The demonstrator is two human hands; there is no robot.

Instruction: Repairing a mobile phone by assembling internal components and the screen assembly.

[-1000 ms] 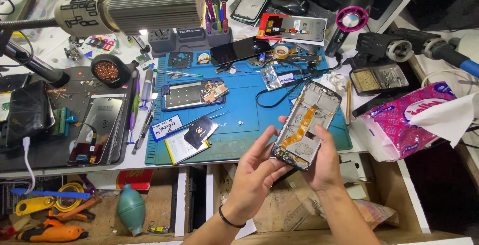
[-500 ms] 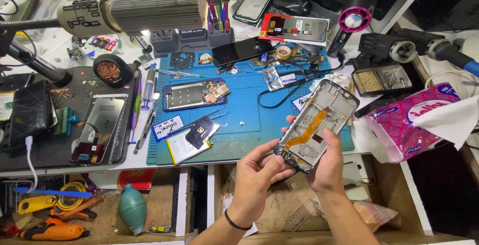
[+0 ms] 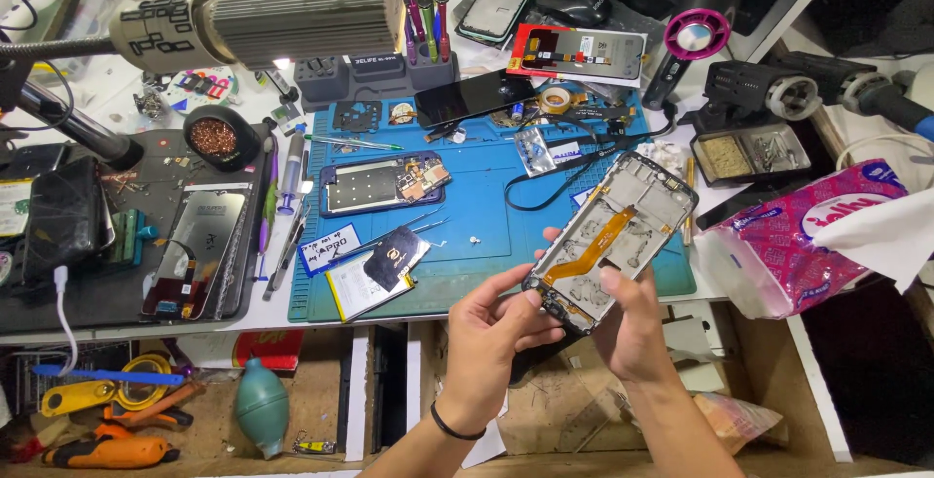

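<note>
A blue work mat [image 3: 506,206] covers the middle of the white bench, its front edge running along just above the open drawers. At the right, a pink and white tissue pack [image 3: 788,245] sits at the bench edge, a white sheet sticking out of it toward the far right. A ribbed grey lamp head [image 3: 292,16] hangs over the back left corner. At the back of the mat lies a flat red and white box [image 3: 582,50] with a dark phone picture on it. Near the mat's front left corner sit a small white label with blue edging [image 3: 329,247] and a white and black battery [image 3: 379,269].

Over the mat's front right corner, both hands hold up a stripped phone frame [image 3: 613,235], tilted, with an orange ribbon cable down its middle. The left hand [image 3: 486,337] grips its lower end with fingers curled over the edge; the right hand [image 3: 632,327] clasps it from beneath, thumb on the inner face. The barest stretch of mat lies in front of the opened phone [image 3: 384,183], between the battery and the frame.
</note>
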